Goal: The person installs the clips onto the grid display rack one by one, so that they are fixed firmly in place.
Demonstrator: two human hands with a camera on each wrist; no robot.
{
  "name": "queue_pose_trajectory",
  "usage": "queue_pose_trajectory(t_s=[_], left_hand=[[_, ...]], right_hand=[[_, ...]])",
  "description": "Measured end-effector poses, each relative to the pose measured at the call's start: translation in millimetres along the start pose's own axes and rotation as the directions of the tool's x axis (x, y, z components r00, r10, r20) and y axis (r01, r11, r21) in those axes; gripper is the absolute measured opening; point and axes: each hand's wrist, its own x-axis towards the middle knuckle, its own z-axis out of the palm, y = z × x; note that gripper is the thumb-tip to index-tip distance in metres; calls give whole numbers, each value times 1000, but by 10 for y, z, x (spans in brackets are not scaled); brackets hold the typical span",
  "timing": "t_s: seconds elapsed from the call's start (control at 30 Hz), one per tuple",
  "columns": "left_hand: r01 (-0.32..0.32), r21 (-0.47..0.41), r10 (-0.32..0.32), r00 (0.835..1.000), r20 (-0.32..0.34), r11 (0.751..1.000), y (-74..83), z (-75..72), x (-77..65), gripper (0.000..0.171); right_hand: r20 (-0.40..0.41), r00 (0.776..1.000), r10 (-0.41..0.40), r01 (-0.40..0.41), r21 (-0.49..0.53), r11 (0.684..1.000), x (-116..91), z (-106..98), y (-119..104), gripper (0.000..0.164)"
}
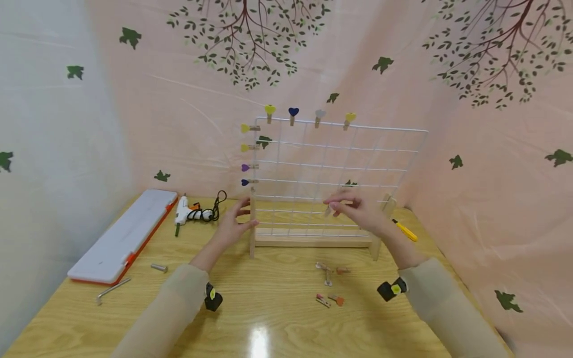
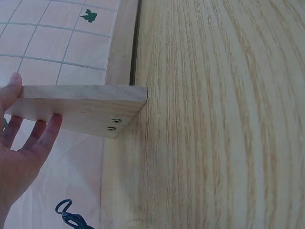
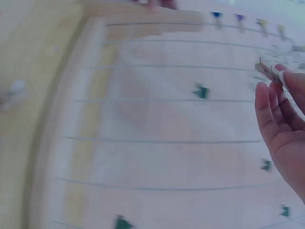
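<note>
A white wire grid (image 1: 313, 166) stands upright in a wooden stand. My left hand (image 1: 233, 223) holds the stand's left wooden side post (image 2: 81, 102), thumb on the front edge and fingertips against its outer face. In front of the grid's lower right part, my right hand (image 1: 358, 211) pinches a small wooden clothespin (image 3: 268, 72) between thumb and fingers. Heart-topped clothespins sit along the grid: several on the top bar, among them a navy one (image 1: 293, 115), and several down the left edge, including a purple one (image 1: 246, 167).
Several loose clothespins, one with an orange heart (image 1: 336, 300), lie on the table before the stand. At left are a white case (image 1: 125, 233), a glue gun (image 1: 182, 211) with black cord, a bolt (image 1: 158, 267) and a hex key (image 1: 112, 291). A yellow-handled tool (image 1: 406, 230) lies at right.
</note>
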Motion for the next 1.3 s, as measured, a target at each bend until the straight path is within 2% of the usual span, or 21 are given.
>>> queue_pose_trajectory(t_s=[0.07, 0.13, 0.2, 0.27, 0.4, 0.5, 0.63, 0.77, 0.83, 0.97, 1.1, 1.23, 1.3], left_hand=[[-5, 9, 5, 1000, -6, 1000, -83, -2, 30, 68], [-13, 8, 13, 1000, -7, 1000, -87, -8, 31, 67], [-20, 5, 20, 1000, -10, 1000, -91, -11, 31, 66], [-23, 2, 23, 1000, -11, 1000, -93, -12, 32, 66], [-18, 4, 18, 1000, -8, 1000, -99, -12, 32, 66], [-19, 11, 19, 1000, -5, 1000, -106, -14, 29, 67], [-27, 8, 27, 1000, -9, 1000, -113, -16, 24, 68], [-24, 8, 24, 1000, -11, 1000, -115, -17, 28, 68], [-23, 13, 23, 1000, -6, 1000, -114, -17, 31, 68], [-17, 14, 17, 1000, -1, 1000, -115, -16, 40, 69], [-10, 12, 10, 1000, 1, 1000, -124, -16, 48, 69], [-12, 14, 12, 1000, 10, 1000, -127, -17, 48, 69], [-11, 12, 11, 1000, 11, 1000, -123, -14, 47, 69]], right_hand=[[-58, 994, -90, 89, -29, 996, 70, -163, -151, 21], [-135, 976, -171, 166, -48, 985, 142, -323, -333, 21], [-216, 951, -222, 207, -91, 974, 210, -488, -499, 21], [-301, 915, -270, 228, -168, 959, 272, -642, -655, 20], [-440, 832, -339, 210, -316, 925, 397, -876, -901, 19], [-482, 803, -351, 150, -405, 902, 476, -972, -1007, 19], [-476, 801, -364, 73, -526, 847, 555, -1020, -1044, 17], [-439, 808, -393, 68, -592, 803, 602, -1031, -988, 13], [-423, 814, -399, 73, -607, 792, 609, -1031, -951, 12], [-402, 834, -377, 65, -608, 792, 595, -1028, -894, 11], [-387, 854, -349, 67, -582, 810, 578, -1043, -849, 14], [-378, 864, -334, 59, -582, 811, 554, -1049, -866, 22], [-383, 859, -339, 64, -577, 814, 531, -1039, -896, 25]])
